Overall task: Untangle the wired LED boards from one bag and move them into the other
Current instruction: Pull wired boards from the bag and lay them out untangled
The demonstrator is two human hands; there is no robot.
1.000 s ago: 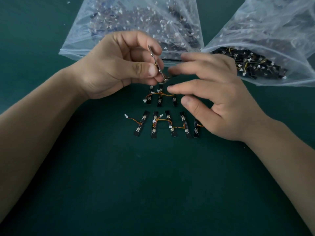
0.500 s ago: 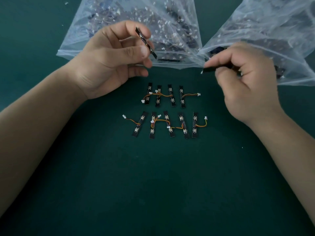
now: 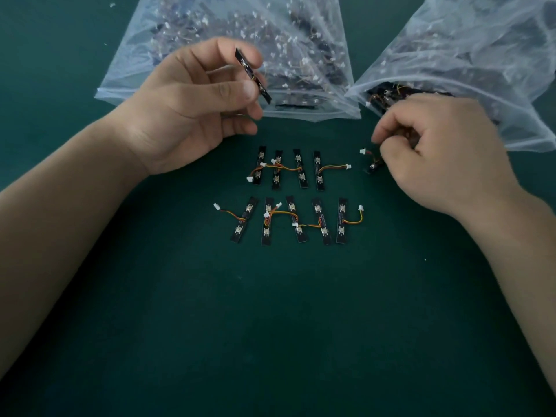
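Observation:
My left hand (image 3: 192,103) pinches a black LED board (image 3: 252,74) between thumb and fingers, held up in front of the left clear bag (image 3: 168,40). My right hand (image 3: 436,155) grips another wired LED board (image 3: 373,167) just above the mat, to the right of the upper row; its white plug (image 3: 362,151) sticks out. Two rows of wired boards lie on the green mat: an upper row (image 3: 288,168) and a lower row (image 3: 293,219). The right clear bag (image 3: 481,49) holds a tangle of boards at its mouth (image 3: 388,96).
The green mat (image 3: 270,326) stretches wide toward me below the rows. Both bags lie at the far edge, their mouths facing the rows. My forearms come in from the lower left and right corners.
My hands pulled apart, each with one board. My right hand went to the right bag's mouth and then came down to the mat beside the upper row. My left hand rose slightly.

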